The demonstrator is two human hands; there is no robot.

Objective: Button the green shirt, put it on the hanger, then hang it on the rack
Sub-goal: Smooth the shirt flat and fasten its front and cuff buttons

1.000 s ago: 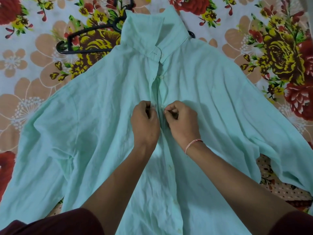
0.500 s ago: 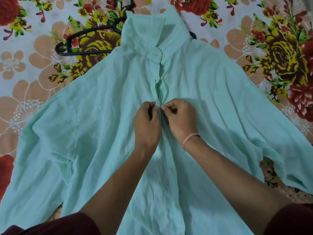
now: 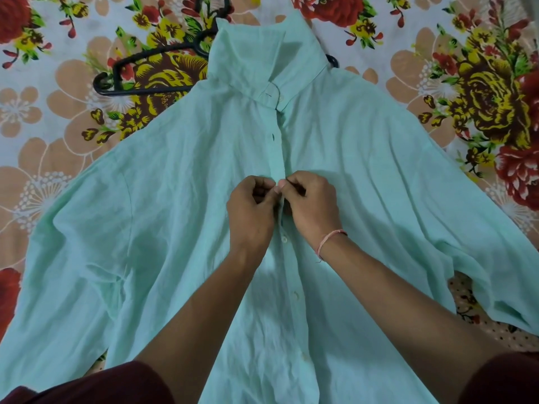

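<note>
A pale green shirt [image 3: 163,228] lies spread flat, front up, collar at the far end. My left hand [image 3: 250,214] and my right hand [image 3: 313,208] meet at the middle of the placket, each pinching a front edge of the shirt, fingertips touching. Below the hands the buttons look fastened. Above them the placket lies closed with an open buttonhole showing. A black hanger [image 3: 140,74] lies on the bed beyond the shirt's left shoulder, partly under the collar.
The shirt rests on a floral bedsheet [image 3: 478,91] with red, yellow and peach flowers. A dotted cloth [image 3: 478,310] shows under the shirt's right sleeve. Dark maroon sleeves cover my upper arms at the bottom edge. No rack is in view.
Both hands have drawn closer together on the placket, bringing the two front edges together. The gap above the hands has closed.
</note>
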